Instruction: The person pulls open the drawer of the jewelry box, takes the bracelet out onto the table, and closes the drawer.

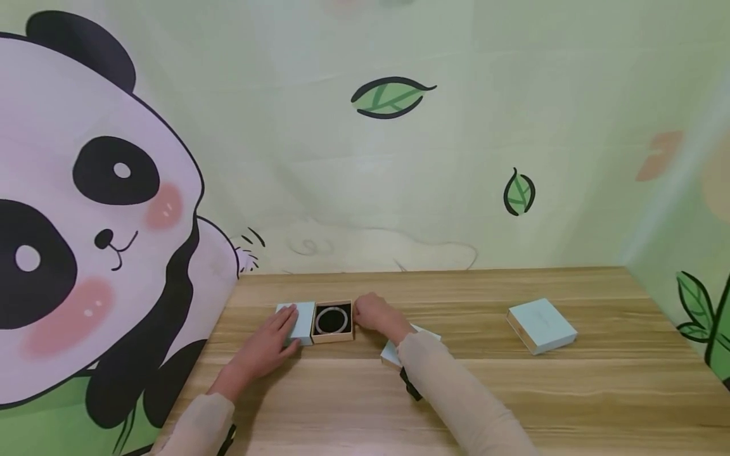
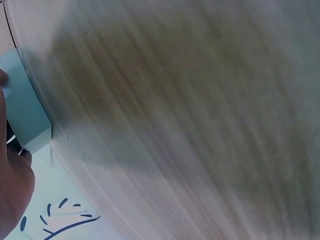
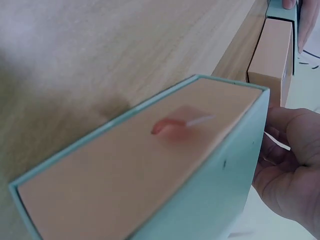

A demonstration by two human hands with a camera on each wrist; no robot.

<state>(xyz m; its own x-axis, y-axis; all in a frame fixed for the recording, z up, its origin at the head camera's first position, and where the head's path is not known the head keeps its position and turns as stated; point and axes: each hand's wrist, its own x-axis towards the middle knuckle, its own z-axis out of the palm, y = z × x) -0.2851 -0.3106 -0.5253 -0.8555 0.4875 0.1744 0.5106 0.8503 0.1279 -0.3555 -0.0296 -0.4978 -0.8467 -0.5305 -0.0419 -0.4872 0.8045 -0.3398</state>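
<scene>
Evidently the tray and the blue cover are best handled in one straight line, flat on the table, so nothing jams or tips the bangle lying on the tray's black lining. The left hand grips the cover, fingers over the top and thumb against the near side; firm but light pressure should do, as the card looks crushable. The right hand sits at the tray's free end, its fingers bent; their tips are out of sight, so I can't tell whether they pinch anything. The cuff hides the middle of a second box, and the red mark on that box's end is too blurred to read.
</scene>
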